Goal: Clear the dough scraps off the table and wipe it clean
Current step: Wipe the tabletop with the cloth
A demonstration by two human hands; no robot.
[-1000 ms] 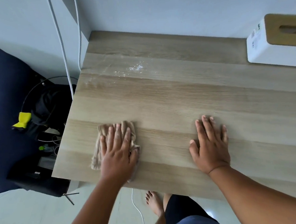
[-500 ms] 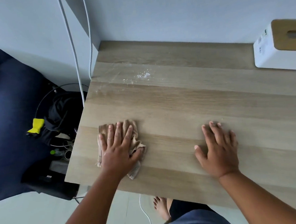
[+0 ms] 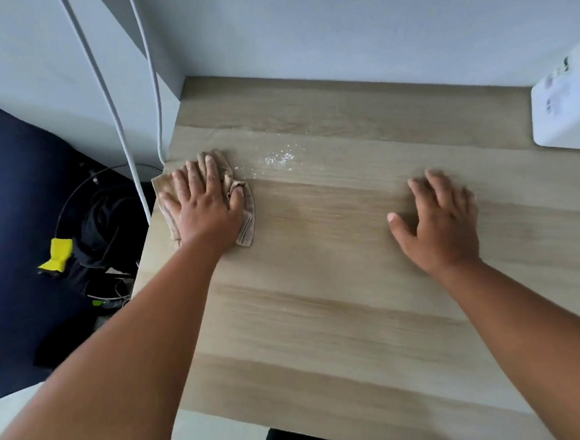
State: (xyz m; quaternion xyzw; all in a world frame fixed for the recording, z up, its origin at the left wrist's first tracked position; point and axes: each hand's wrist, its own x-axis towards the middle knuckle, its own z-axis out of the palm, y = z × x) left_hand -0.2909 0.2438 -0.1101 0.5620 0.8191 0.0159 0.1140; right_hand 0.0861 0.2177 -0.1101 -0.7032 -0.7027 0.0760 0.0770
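Observation:
My left hand (image 3: 202, 205) lies flat with spread fingers on a crumpled tan cloth (image 3: 247, 223), pressing it onto the wooden table (image 3: 323, 320) near the far left edge. Just right of the cloth a patch of white floury crumbs (image 3: 279, 158) dusts the tabletop. My right hand (image 3: 440, 223) rests palm down on the bare wood at mid right, fingers spread and holding nothing.
A white box with a wooden top (image 3: 569, 111) stands at the back right against the wall. Two white cables (image 3: 116, 105) hang down past the table's left edge. Below, on the floor, lie dark bags, wires and a yellow item (image 3: 57, 255).
My left hand has pushed the cloth away from me, from the near left part of the table up to beside the crumbs. My right hand stayed flat on the wood.

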